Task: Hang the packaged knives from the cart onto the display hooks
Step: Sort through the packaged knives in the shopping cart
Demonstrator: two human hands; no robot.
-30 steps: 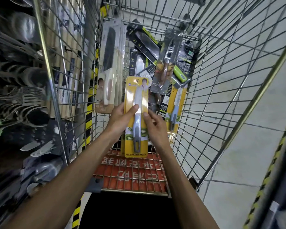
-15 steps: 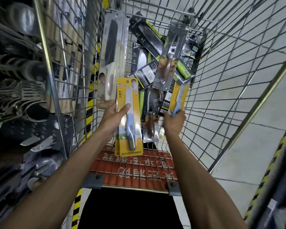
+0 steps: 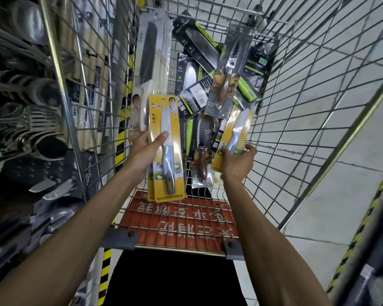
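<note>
The red seat flap [image 3: 177, 221] lies at the near edge of the cart [image 3: 341, 151]. Just beyond it the left hand [image 3: 142, 149] holds a yellow knife pack [image 3: 167, 160] upright by the left wall — its grip pinches the card, thumb on the front, fingers behind. The right hand [image 3: 237, 164] curls its grip round the lower end of a second yellow pack [image 3: 237, 127], which leans by the right wall. Farther in, a brown-handled knife pack [image 3: 226, 69] and black-and-green packs [image 3: 195, 43] lie heaped at the far end. White-handled packs [image 3: 150, 69] stand along the left wall.
</note>
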